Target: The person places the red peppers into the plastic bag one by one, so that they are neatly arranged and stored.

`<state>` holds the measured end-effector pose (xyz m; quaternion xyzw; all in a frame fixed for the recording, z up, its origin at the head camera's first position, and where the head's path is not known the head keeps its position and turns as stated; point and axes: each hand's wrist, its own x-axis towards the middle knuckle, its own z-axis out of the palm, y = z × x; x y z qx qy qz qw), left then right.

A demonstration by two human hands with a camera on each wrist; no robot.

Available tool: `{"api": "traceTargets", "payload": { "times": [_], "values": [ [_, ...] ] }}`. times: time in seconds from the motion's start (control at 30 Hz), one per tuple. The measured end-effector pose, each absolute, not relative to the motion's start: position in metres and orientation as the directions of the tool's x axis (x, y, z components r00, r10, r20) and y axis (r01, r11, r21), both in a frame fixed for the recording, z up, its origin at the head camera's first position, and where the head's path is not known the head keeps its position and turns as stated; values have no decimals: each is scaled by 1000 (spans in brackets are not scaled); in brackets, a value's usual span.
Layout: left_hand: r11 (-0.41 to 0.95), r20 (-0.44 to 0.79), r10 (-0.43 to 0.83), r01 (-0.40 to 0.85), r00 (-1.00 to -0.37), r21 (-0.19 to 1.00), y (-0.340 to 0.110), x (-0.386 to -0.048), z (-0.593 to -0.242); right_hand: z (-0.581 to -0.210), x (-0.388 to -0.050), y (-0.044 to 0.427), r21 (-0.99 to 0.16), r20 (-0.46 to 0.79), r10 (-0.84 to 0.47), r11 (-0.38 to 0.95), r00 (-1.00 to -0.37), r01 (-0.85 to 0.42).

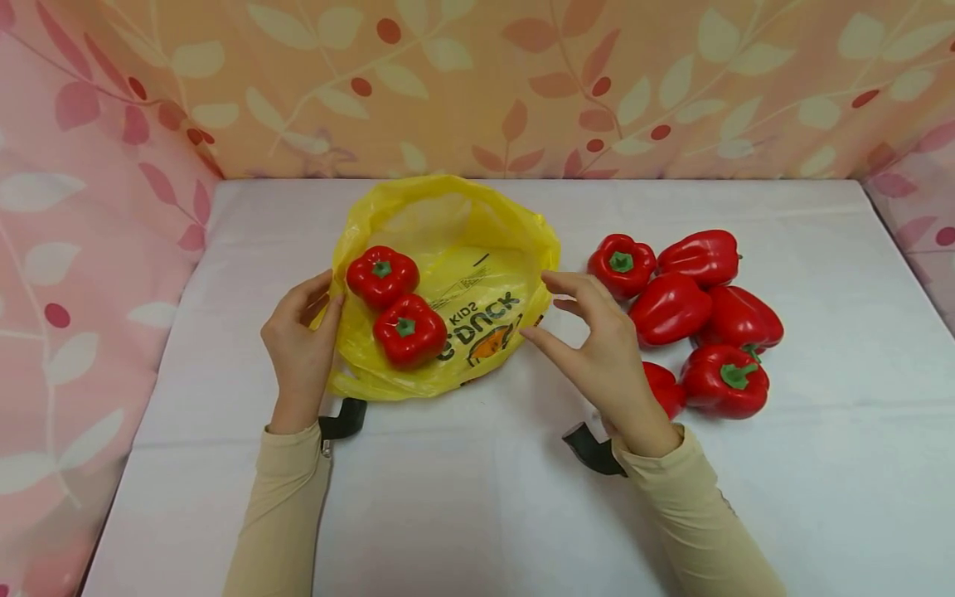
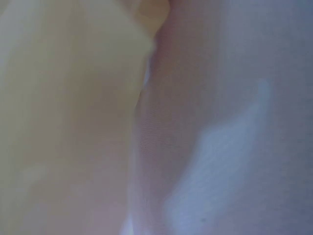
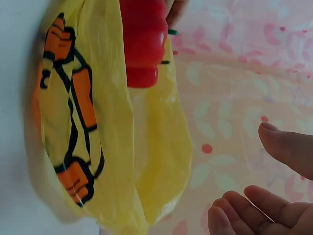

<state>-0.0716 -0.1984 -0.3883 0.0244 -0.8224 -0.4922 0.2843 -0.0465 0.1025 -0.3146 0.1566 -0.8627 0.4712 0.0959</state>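
A yellow plastic bag with a duck print lies with its mouth spread wide on the white-covered table. Two red bell peppers rest inside at its left, one pepper behind the other pepper. My left hand pinches the bag's left edge between thumb and fingers. Beside the right rim is my right hand, thumb and fingers apart with nothing between them. In the right wrist view its fingers stand away from the bag. The left wrist view is too blurred to show the hand.
Several more red bell peppers lie in a cluster right of the bag, partly behind my right hand. Dark curved pieces sit at both wrists. Floral cloth stands along the table's back and sides.
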Motion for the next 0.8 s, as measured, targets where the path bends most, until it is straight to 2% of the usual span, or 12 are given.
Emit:
{"api": "traceTargets", "payload": {
  "times": [0.53, 0.8],
  "values": [
    [522, 455, -323, 245, -830, 817, -199, -74, -390, -306, -35, 145, -722, 366, -64, 609, -928, -327],
    [529, 462, -319, 249, -827, 811, -199, -74, -390, -307, -20, 176, -698, 439, 0, 630, -899, -341]
  ]
}}
